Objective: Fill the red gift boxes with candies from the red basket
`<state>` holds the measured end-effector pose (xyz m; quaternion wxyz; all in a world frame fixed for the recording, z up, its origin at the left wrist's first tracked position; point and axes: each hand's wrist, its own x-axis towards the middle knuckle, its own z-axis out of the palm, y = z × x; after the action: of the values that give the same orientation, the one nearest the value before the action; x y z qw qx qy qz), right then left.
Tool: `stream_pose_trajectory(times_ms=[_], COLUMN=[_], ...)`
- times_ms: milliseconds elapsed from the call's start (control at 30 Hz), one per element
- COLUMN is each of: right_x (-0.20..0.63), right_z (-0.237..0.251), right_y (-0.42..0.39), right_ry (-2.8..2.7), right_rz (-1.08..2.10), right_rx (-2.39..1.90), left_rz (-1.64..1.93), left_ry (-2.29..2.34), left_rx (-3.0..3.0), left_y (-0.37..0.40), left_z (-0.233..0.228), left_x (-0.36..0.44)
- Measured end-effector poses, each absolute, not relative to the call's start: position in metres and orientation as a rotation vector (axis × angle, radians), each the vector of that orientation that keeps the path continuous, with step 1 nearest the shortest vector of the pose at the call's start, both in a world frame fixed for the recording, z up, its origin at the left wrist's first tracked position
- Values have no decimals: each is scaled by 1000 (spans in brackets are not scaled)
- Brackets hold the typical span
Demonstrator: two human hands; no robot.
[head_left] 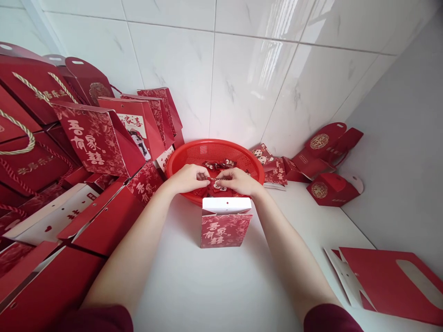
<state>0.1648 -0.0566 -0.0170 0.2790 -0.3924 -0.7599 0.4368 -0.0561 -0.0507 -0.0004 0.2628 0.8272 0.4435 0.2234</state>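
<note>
A red plastic basket (pixel 183 148) with perforated sides holds small red-wrapped packets (pixel 228 164), likely sweets. My left hand (pixel 189 179) reaches over its near left side, fingers curled into a pinch. From the right, my right hand (pixel 238 181) is also closed in a pinch, almost meeting the left. A small red packet (pixel 213 179) with pale lettering shows between the fingertips of both hands. Just in front of the basket stands an upright red gift box (pixel 224 230) with pale characters and a raised white top flap. My fingers hide part of the basket's contents.
Many red gift boxes (pixel 93 143) are stacked on the left, some with rope handles. Flat printed packets (pixel 275 170) and small red boxes (pixel 332 189) lie at the right back. A folded red box (pixel 387 281) rests at the right front. A tiled wall (pixel 173 60) rises behind.
</note>
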Motion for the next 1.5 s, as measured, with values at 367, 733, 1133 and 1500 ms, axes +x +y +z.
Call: stream_pose_trajectory(times_ms=[367,733,1133,1500], right_x=[169,167,166,166], right_z=[-18,-23,-19,-19], right_y=[-52,-48,-52,-53], right_ry=[-2073,-2076,-2116,-2142], right_rz=[1076,1024,978,949], right_rx=[-1044,-1091,-1081,-1100], left_rz=[336,19,-68,-92], left_ry=[857,923,844,810], left_rx=[2460,2405,2508,2514], left_y=[-132,-148,-165,-166], left_z=[66,68,69,71], left_x=[-22,-16,-8,-7])
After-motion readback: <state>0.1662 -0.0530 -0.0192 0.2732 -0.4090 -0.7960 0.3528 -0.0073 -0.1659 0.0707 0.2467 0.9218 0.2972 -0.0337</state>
